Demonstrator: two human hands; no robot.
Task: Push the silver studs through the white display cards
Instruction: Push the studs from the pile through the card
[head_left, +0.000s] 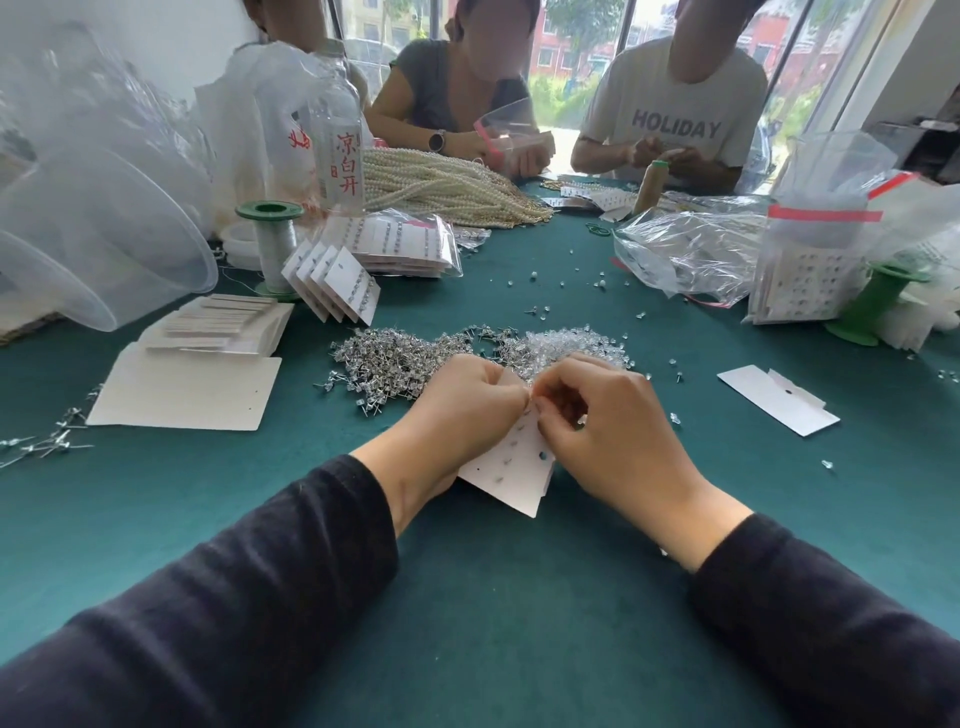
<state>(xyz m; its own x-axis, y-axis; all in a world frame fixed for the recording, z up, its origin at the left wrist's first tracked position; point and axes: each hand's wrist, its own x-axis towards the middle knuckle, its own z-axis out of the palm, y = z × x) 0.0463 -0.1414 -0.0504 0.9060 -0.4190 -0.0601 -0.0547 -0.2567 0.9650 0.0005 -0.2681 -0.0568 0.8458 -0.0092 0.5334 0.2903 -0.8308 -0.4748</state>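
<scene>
Presently we log the following, near to far.

1. White display card (511, 470): held low between both hands, just above the desk (493, 597), tilted with one corner pointing toward us. A few small marks on its face look like seated studs or punched holes.
2. Left hand (467, 400): grip closed on the card's upper left edge, steadying it.
3. Right hand (608, 421): fingers curled tight at the card's top edge, grip closed in a pinch. It is probably on a single stud, though the stud itself is hidden behind the fingertips.
4. Silver studs (395, 358): a loose heap on the desk just beyond the hands, with strays scattered at the far left.
5. Clear backs (571, 345): a pale heap touching the stud heap on its right.
6. Blank cards (208, 358): stacked at left.
7. Filled cards (337, 283): fanned behind the blank cards.
8. Spare card (779, 400): lying flat at right, well apart from the hands.

Handling notes, as we judge them. The studs are tiny, light, stiff and slippery, with sharp posts that bend under sideways force. We would take each by the head, post forward. The card is thin, light and easily creased, so we would support it close beside the hole being pierced.
</scene>
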